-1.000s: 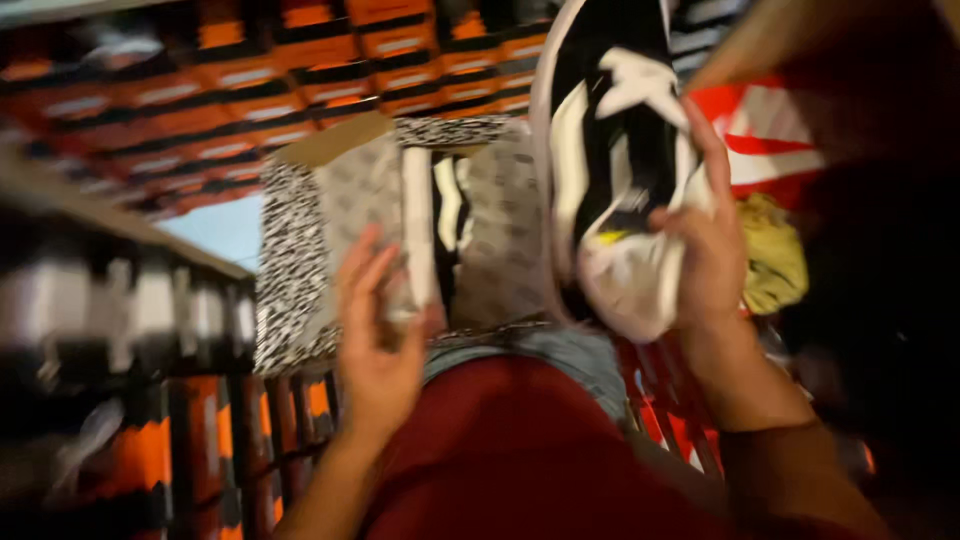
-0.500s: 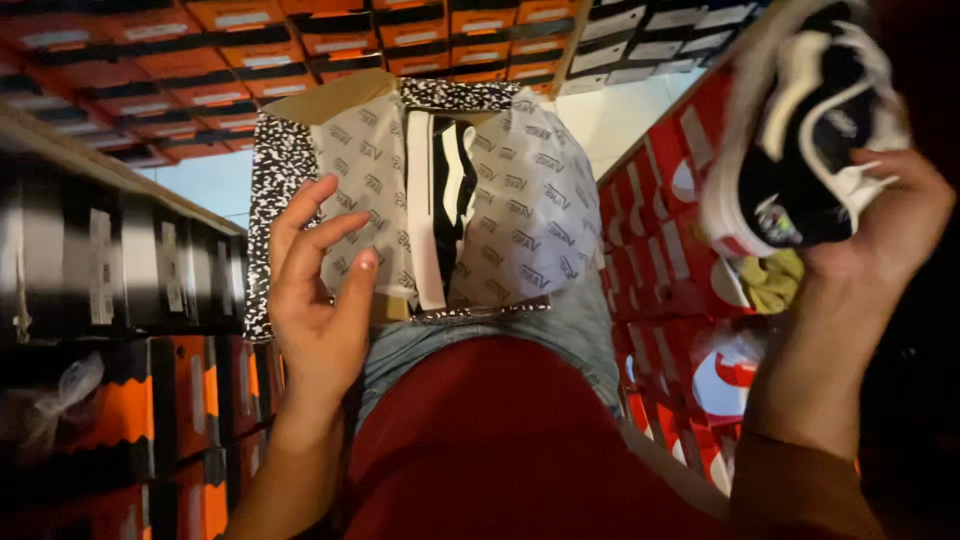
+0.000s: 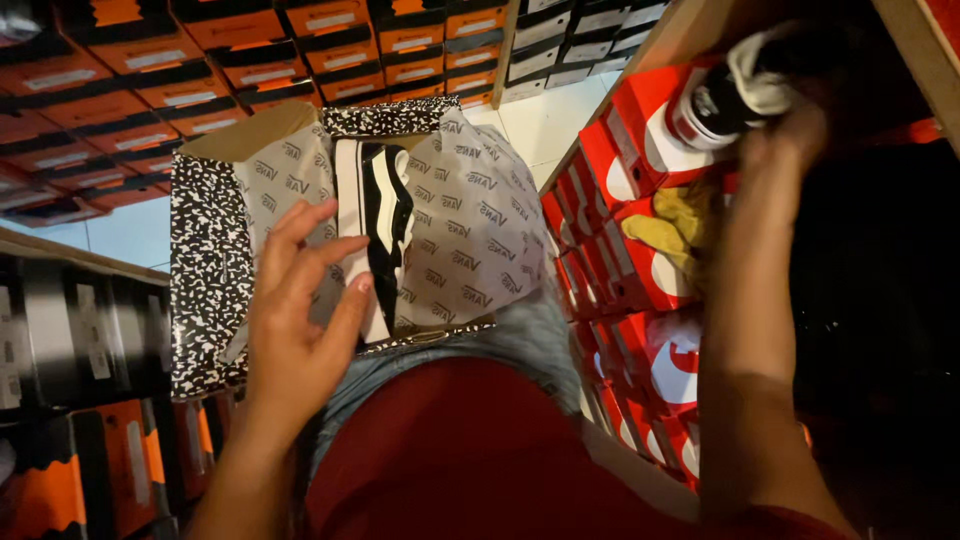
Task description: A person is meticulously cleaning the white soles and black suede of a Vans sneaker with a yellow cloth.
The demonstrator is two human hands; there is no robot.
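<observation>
1. Black-and-white speckled shoebox [image 3: 205, 290] rests open on the person's lap, lined with printed grey tissue paper [image 3: 465, 240].
2. One black sneaker with a white stripe [image 3: 380, 225] lies on its side inside the box, between the folds of paper.
3. Left hand [image 3: 295, 330] hovers over the box's near left part, fingers spread and loosely curled, thumb close to the sneaker's sole.
4. Right hand [image 3: 775, 135] is raised to the red shoeboxes [image 3: 620, 160] on the right, fingers wrapped around a second black-and-white sneaker [image 3: 735, 85].
5. Orange boxes [image 3: 160, 70] fill the far shelves.
</observation>
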